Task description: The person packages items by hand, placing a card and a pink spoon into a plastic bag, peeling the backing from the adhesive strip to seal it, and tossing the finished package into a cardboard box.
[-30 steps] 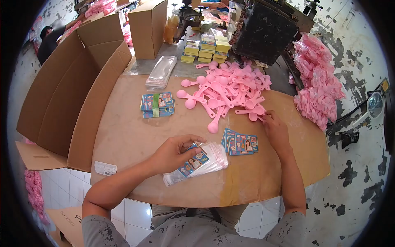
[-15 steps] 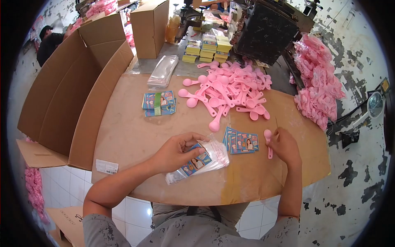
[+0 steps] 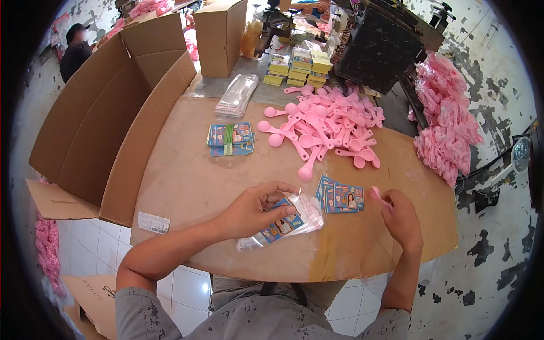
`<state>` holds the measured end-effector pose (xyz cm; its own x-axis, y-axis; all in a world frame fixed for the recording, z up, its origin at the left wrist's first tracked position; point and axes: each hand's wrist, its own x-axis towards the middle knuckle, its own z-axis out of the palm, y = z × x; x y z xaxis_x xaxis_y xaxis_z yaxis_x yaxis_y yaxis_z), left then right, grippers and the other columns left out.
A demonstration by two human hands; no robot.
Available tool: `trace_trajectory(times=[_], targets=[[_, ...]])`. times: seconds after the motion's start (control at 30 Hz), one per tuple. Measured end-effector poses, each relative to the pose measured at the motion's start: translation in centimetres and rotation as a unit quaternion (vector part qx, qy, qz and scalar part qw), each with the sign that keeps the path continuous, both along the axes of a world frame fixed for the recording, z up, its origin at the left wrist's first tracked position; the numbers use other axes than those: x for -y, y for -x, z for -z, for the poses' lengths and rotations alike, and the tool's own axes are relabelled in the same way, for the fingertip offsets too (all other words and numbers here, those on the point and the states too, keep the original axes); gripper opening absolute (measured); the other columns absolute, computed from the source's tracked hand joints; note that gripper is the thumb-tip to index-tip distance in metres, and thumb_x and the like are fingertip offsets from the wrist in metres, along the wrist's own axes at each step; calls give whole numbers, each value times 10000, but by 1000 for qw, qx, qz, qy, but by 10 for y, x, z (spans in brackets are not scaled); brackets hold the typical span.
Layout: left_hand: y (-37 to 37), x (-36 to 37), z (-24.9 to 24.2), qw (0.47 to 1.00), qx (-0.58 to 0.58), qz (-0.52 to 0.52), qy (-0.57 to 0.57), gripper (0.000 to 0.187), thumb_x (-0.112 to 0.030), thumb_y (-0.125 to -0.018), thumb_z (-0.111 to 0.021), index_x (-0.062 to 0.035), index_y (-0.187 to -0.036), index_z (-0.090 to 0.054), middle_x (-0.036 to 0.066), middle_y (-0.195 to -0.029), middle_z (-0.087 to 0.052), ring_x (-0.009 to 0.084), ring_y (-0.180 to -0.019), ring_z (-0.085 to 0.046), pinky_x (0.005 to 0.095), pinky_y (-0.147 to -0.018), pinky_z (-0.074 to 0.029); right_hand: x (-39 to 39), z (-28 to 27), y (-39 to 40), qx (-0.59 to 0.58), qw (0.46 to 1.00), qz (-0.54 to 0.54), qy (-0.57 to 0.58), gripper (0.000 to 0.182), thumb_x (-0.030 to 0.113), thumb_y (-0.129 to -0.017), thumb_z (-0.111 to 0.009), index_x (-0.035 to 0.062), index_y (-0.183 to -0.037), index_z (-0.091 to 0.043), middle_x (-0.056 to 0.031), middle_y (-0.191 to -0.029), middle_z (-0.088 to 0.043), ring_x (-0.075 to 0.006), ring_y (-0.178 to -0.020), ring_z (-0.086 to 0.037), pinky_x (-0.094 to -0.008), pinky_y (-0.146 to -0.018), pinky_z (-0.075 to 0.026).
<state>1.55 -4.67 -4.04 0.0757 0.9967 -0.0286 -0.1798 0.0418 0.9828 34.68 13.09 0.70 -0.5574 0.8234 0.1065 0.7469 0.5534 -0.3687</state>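
**On the near side of the pink scoop pile (image 3: pixel 334 122), a card and a scoop in hand**

Left of the pile and nearer the person, the left hand (image 3: pixel 252 212) pinches a printed card (image 3: pixel 283 225) between thumb and fingers, over clear plastic bags (image 3: pixel 313 218); whether the card sits inside one, I cannot tell. Nearer than the pile's right side, the right hand (image 3: pixel 403 221) curls its fingers round one pink scoop (image 3: pixel 376 194). Fanned cards (image 3: pixel 347 198) lie nearer than the pile, between the hands. Well left of the pile stands an open carton (image 3: pixel 148 139), inside walls showing; right of it, a bagged pink heap (image 3: pixel 445 124). The brown cardboard sheet (image 3: pixel 198 178) runs from the pile to its curved near edge.
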Motion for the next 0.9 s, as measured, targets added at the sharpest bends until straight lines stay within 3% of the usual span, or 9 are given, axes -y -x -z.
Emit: trace_trajectory(times=[0.03,0.13,0.23,0.43,0.53,0.63,0.77,0.87,0.9], targets=[[-1,0,2,1000,-5,2,-2,376,-60,-1046,-628,16,-1402,-534,110,-1176,-726,118,-1096,-683,267,-869,-571,11,-12,13,-52,998,-11,15,183,15,-898,-699,-24,-1074,-668,-164,-1029,-708,-336,-936,-698,-413,-795,-564],[-4,1,1,1000,-6,10,11,391,-54,-1033,-652,13,-1404,-548,99,-1155,-735,107,-1079,-686,261,-877,-566,43,-29,50,-164,971,-132,111,132,12,-920,-713,-34,-1041,-689,-126,-959,-708,-247,-872,-699,-349,-768,-558],[-3,3,-1,999,-39,16,11,388,-80,-1029,-669,6,-1396,-578,94,-1097,-748,98,-1010,-698,259,-821,-576,46,-27,72,-208,941,-218,151,97,2,-935,-707,-34,-1025,-706,-100,-920,-700,-180,-845,-691,-318,-746,-556],[-3,3,2,999,-45,10,-4,337,-106,-1033,-673,-5,-1353,-649,86,-1092,-761,91,-950,-702,266,-762,-585,43,-28,93,-218,922,-253,197,74,-18,-926,-706,-38,-998,-708,-85,-924,-702,-153,-836,-681,-288,-730,-549],[0,4,3,995,-97,28,15,317,-121,-1045,-660,7,-1334,-663,86,-1124,-756,90,-966,-696,268,-781,-579,37,-24,97,-143,917,-283,242,140,23,-962,-691,-24,-1093,-687,-77,-1004,-704,-153,-913,-676,-287,-805,-554],[-3,4,6,997,-73,32,-8,307,-122,-1049,-655,22,-1319,-670,84,-1151,-751,79,-978,-683,260,-821,-574,42,-8,110,-218,895,-256,294,320,202,-1046,-619,7,-1300,-614,-101,-1217,-681,-200,-1138,-649,-370,-991,-514],[-2,3,5,995,-54,63,-58,303,-130,-1055,-644,21,-1317,-660,87,-1127,-751,79,-960,-681,262,-793,-584,60,6,130,-313,808,-360,345,540,406,-1097,-472,26,-1480,-477,-124,-1439,-583,-258,-1369,-524,-452,-1159,-353],[6,5,-9,992,55,114,29,341,-120,-1068,-622,17,-1379,-606,68,-1162,-742,55,-1041,-639,257,-888,-528,54,7,130,-369,729,-370,442,559,419,-1087,-470,29,-1486,-482,-132,-1479,-560,-274,-1401,-503,-459,-1179,-321],[9,5,-10,990,68,121,35,348,-118,-1068,-619,15,-1389,-595,66,-1163,-742,55,-1045,-640,256,-899,-527,40,1,124,-373,735,-377,422,510,371,-1075,-520,32,-1456,-517,-131,-1459,-574,-274,-1381,-523,-453,-1163,-349]])
